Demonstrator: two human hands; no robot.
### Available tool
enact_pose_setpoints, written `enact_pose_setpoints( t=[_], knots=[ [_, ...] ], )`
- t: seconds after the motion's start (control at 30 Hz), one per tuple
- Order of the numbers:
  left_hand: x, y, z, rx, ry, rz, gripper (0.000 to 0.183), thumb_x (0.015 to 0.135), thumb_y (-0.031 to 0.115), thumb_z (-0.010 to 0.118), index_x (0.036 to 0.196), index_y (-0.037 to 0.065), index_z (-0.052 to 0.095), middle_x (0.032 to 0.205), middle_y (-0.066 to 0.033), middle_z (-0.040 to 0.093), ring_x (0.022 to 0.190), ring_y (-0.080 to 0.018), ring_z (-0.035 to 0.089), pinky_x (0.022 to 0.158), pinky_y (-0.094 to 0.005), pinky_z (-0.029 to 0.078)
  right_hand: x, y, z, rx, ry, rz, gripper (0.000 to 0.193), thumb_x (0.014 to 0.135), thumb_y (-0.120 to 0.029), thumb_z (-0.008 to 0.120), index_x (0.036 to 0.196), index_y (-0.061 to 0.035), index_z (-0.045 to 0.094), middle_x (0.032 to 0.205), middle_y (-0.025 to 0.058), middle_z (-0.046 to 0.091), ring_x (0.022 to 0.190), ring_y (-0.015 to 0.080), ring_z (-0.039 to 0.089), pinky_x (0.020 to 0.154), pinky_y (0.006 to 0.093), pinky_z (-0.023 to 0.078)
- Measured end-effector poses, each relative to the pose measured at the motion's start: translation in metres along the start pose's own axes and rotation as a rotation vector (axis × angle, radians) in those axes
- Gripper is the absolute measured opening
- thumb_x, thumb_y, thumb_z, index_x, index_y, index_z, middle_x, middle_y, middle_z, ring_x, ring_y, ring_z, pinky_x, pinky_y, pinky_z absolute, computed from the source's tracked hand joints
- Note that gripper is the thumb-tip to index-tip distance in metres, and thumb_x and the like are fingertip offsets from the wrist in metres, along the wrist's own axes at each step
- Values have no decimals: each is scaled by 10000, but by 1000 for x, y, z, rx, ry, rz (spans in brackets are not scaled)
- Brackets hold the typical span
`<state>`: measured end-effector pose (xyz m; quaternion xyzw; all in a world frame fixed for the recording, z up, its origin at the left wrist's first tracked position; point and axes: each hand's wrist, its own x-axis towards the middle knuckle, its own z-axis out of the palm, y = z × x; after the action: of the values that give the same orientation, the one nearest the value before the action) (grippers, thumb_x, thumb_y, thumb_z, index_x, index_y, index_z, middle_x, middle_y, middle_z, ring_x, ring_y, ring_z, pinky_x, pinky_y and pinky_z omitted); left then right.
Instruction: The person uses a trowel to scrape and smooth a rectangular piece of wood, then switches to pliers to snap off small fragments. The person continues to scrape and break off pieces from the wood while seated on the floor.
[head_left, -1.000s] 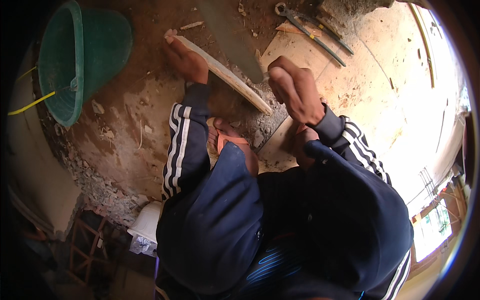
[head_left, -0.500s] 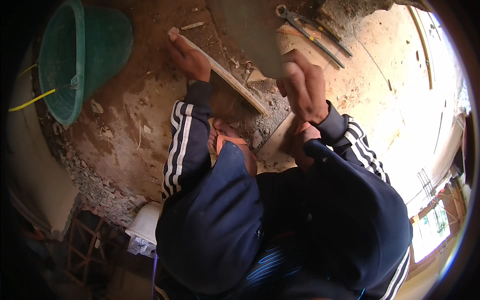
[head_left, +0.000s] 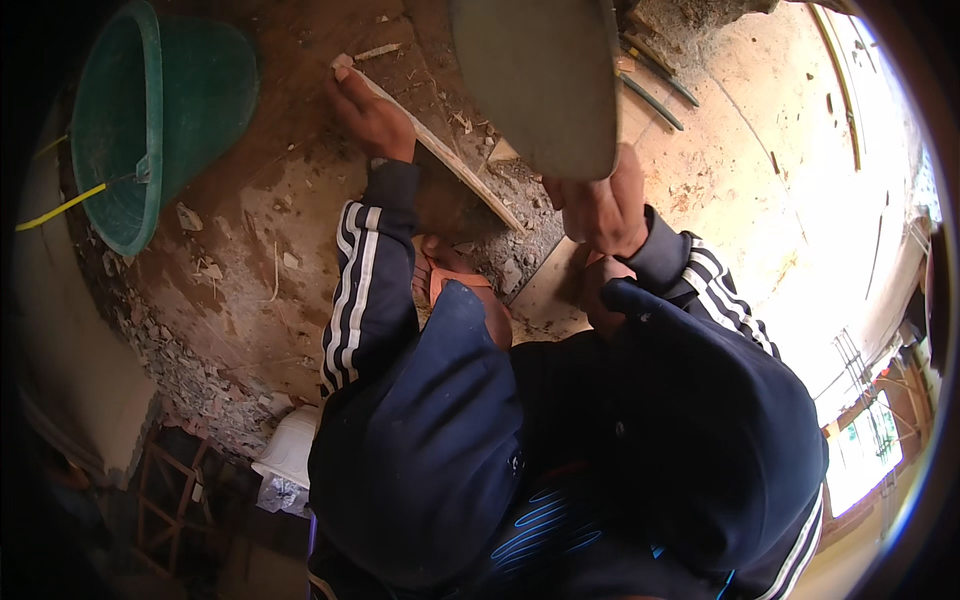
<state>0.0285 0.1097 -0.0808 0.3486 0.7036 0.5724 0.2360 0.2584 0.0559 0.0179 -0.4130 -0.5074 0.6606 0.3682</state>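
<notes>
- The left hand [head_left: 368, 112] was seen pressed down on a long wooden strip [head_left: 440, 158], its fingers closed over the strip's far end.
- From that grip the strip's long axis ran diagonally back toward the person, ending just beside the right hand [head_left: 603, 205].
- The right hand was clenched tight around the handle of a flat trowel [head_left: 540, 80]; the handle itself was hidden inside the fist.
- The trowel's broad blade was held raised, pointing away from the grip, above and just beyond the near end of the strip.
- The right hand was therefore the nearer one to the strip's free end; whether the blade touched the strip could not be told.
- A green bucket [head_left: 150, 110] with a yellow cord lay well apart, to the left of the left hand's grip, on the dusty floor [head_left: 250, 250].
- Rubble was scattered under the strip.
</notes>
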Motion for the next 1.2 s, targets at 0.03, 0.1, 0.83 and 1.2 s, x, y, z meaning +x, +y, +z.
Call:
enact_pose_setpoints(
  t=[0.03,0.1,0.83,1.2],
  knots=[
    [0,0,-1,-11,-7,16,449,1042,349,350,1212,-33,515,1219,-191,568,1118,-302,535,974,-376,397,1,2,3,-164,-43,56,329,1000,-321,478,940,-8,558,576,213,517,561,391,571,537,427,436],
    [0,0,-4,-13,-22,-60,439,1042,345,350,1204,-26,521,1210,-191,571,1113,-301,537,968,-379,399,4,12,13,-503,-156,255,319,997,-323,483,943,-19,564,578,220,524,581,414,574,550,448,445],
    [4,-20,-10,-155,1,-57,472,1035,404,346,1160,-18,517,1144,-165,563,1062,-259,543,962,-361,396,-13,36,13,-619,-144,176,352,970,-377,524,970,-30,581,617,230,530,630,426,582,587,464,440],
    [3,-25,-12,22,-44,72,488,1026,432,377,1208,-5,495,1191,-149,542,1104,-241,519,993,-351,383,-5,40,5,-384,-263,358,494,903,-480,595,1087,-23,624,533,192,546,541,354,598,524,409,457]
  ],
)
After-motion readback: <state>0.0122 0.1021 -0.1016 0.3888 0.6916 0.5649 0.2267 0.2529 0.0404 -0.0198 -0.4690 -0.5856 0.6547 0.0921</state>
